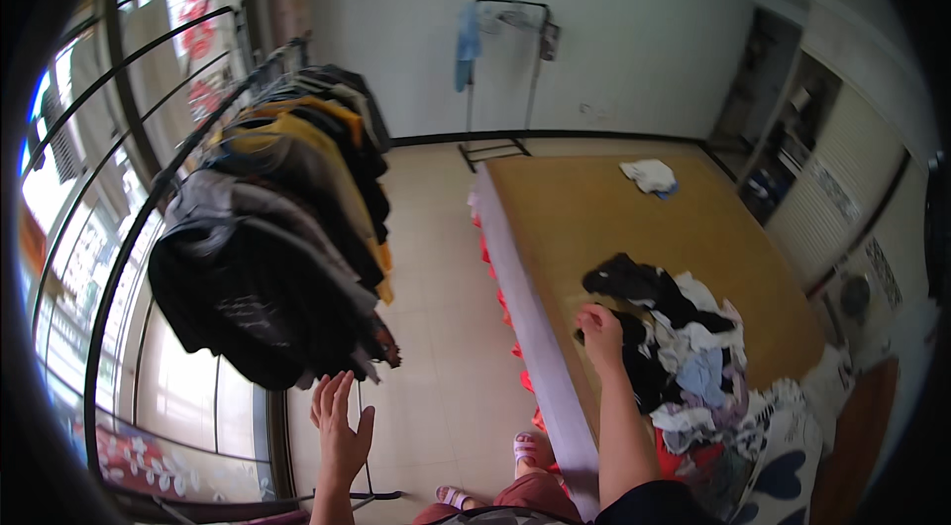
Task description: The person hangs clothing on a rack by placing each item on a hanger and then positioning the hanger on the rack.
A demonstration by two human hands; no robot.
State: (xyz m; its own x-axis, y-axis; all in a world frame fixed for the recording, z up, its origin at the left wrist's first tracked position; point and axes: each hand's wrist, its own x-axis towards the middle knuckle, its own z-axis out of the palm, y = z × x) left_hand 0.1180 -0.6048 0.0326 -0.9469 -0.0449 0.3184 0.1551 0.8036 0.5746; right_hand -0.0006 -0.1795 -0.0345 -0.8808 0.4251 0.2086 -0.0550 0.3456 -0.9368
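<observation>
My left hand point(341, 421) is raised with its fingers apart and holds nothing. Just beyond it hang garments on a black metal clothes rack, the nearest a black sweatshirt point(252, 302) bearing pale writing. My right hand point(600, 335) hovers over the near left side of the bed, fingers curled, beside a heap of loose clothes. Whether anything is pinched in those fingers is not clear. In the heap lie a black garment point(657, 295), a light blue cloth point(700, 378) and several white pieces; part of it is hidden behind my right forearm.
The bed point(594, 220) has a brown mat and a pale side skirt with red trim. A folded white cloth point(651, 175) lies at its far end. Against the back wall stands a small black rack point(513, 3). A clothes rack post point(362, 443) stands on the tiled floor.
</observation>
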